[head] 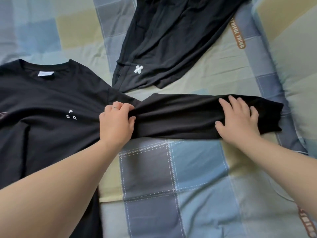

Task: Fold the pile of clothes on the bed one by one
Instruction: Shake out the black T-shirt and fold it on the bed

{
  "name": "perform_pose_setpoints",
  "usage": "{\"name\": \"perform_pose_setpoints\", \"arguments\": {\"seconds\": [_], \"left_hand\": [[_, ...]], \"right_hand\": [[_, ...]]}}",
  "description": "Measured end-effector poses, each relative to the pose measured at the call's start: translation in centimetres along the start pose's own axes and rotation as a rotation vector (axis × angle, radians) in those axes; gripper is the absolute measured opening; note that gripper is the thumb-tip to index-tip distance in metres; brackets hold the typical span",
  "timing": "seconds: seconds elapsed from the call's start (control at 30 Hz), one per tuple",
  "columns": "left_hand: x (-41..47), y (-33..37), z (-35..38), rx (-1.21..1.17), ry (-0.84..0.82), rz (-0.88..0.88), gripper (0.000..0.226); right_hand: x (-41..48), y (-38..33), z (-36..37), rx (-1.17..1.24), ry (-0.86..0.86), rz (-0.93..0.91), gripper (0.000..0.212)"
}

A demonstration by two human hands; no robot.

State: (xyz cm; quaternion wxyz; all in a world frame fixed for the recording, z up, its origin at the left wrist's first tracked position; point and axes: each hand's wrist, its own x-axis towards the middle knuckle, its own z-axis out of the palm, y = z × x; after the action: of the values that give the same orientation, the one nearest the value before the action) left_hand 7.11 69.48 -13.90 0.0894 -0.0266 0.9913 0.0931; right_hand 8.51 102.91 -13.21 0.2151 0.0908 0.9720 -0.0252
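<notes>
Checked blue-green sheet (171, 177); brown lettered strip (237, 34).

L hand (118, 120) curled, pinching sleeve (180, 115); R hand (239, 117) flat, fingers spread, palm down.

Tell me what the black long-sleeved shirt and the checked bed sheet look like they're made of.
Black long-sleeved shirt: probably matte cotton jersey; it bunches softly where the left hand grips. Checked bed sheet: likely smooth woven cotton, creasing finely.
</notes>
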Motion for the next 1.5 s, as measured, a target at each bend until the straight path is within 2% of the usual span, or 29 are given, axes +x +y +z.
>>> {"name": "perform_pose_setpoints", "arguments": {"seconds": [0.07, 0.13, 0.27, 0.33, 0.43, 0.5, 0.57, 0.6, 0.63, 0.7, 0.8, 0.83, 0.9, 0.93, 1.0, 1.03, 1.1, 1.13, 1.23, 1.4, 1.47, 1.5], "left_hand": [[-0.6, -0.6, 0.0, -0.023, -0.028, 0.092, 0.048], [-0.7, -1.2, 0.2, -0.040, -0.085, 0.058, 0.059], [3.1, -2.8, -0.9, -0.221, -0.039, -0.021, 0.041], [6.0, -3.8, -1.8, -0.163, -0.168, 0.047, 0.035], [8.2, -4.6, -2.4, -0.039, -0.311, 0.128, 0.019], [8.5, -4.6, -2.2, -0.136, -0.217, 0.105, 0.010], [8.8, -4.1, -2.7, -0.345, -0.042, -0.043, 0.006], [9.2, -3.9, -3.2, -0.447, 0.030, -0.147, 0.007], [9.6, -3.8, -3.7, -0.512, 0.072, -0.230, 0.009], [10.1, -3.6, -4.1, -0.519, 0.100, -0.282, 0.010], [9.7, -3.3, -3.2, -0.509, 0.073, -0.229, 0.006], [9.2, -3.2, -2.7, -0.542, 0.047, -0.176, 0.015], [7.5, -3.7, -1.6, -0.529, 0.039, 0.001, 0.037], [6.5, -4.1, -0.9, -0.426, 0.092, 0.101, 0.043], [4.4, -5.2, 0.6, -0.156, 0.182, 0.224, 0.048], [3.4, -5.8, 1.4, -0.062, 0.161, 0.230, 0.051], [2.0, -6.5, 2.9, 0.044, 0.040, 0.199, 0.058], [1.7, -6.5, 3.5, 0.069, -0.009, 0.181, 0.060], [1.4, -4.6, 4.4, 0.086, -0.055, 0.187, 0.063], [1.0, 2.4, 5.8, 0.057, -0.140, 0.267, 0.068], [1.3, 6.1, 6.4, 0.031, -0.179, 0.303, 0.070], [1.3, 7.9, 6.7, 0.022, -0.193, 0.323, 0.070]], "right_hand": [[0.1, -3.2, -0.2, 0.036, -0.030, -0.104, 0.078], [0.5, -6.0, -0.1, 0.063, -0.093, -0.137, 0.081], [1.8, -9.2, 0.0, -0.035, -0.030, -0.299, 0.077], [2.3, -9.8, 0.2, -0.015, 0.031, -0.364, 0.070], [2.8, -10.5, 1.0, 0.165, 0.079, -0.323, 0.054], [3.0, -10.8, 1.7, 0.240, 0.116, -0.286, 0.034], [3.2, -10.8, 2.1, 0.213, 0.207, -0.295, 0.012], [3.3, -10.7, 2.1, 0.195, 0.256, -0.306, 0.008], [3.3, -10.4, 2.2, 0.170, 0.298, -0.313, 0.010], [3.3, -9.9, 2.6, 0.099, 0.362, -0.307, 0.016], [3.0, -9.7, 2.7, 0.018, 0.393, -0.201, 0.019], [2.7, -10.2, 2.7, 0.013, 0.407, -0.183, 0.026], [1.8, -12.2, 2.5, 0.011, 0.429, -0.294, 0.050], [1.3, -13.6, 2.5, 0.002, 0.418, -0.411, 0.058], [0.5, -16.3, 2.9, -0.053, 0.293, -0.588, 0.063], [0.5, -17.0, 3.4, -0.087, 0.206, -0.601, 0.066], [1.5, -16.3, 4.5, -0.116, 0.074, -0.496, 0.074], [2.2, -15.2, 4.9, -0.120, 0.063, -0.431, 0.076], [3.8, -9.7, 5.2, -0.131, 0.094, -0.291, 0.075], [3.2, 3.9, 4.9, -0.108, 0.129, 0.092, 0.074], [3.3, 4.7, 4.2, -0.093, 0.106, 0.181, 0.074], [3.4, 3.5, 3.7, -0.078, 0.131, 0.153, 0.073]]}}
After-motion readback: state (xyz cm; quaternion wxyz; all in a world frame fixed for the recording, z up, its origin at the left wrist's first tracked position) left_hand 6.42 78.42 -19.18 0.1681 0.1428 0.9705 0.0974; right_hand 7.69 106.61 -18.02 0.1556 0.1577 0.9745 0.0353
